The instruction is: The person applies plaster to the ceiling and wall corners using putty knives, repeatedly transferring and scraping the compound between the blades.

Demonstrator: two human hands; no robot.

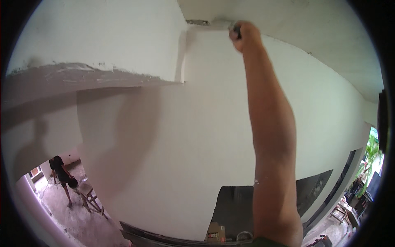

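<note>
My right arm stretches straight up, and my right hand (246,36) is closed at the top of the wall. Its fingers wrap round the dark handle of what looks like a putty knife (237,30); most of the blade is hidden or too small to make out. The tool is at the joint where the white wall (205,115) meets the ceiling (288,20). Just left of it, a rough grey unfinished strip (197,22) runs along that joint, with a smoothed grey patch between. My left hand is out of view.
A white beam (103,41) with a rough lower edge juts out at left. Below stand a dark recess (234,201) with a cardboard box (216,231). Far lower left, a person (61,173) in dark clothes is beside a wooden trestle (92,199). Plants (371,152) show outside at right.
</note>
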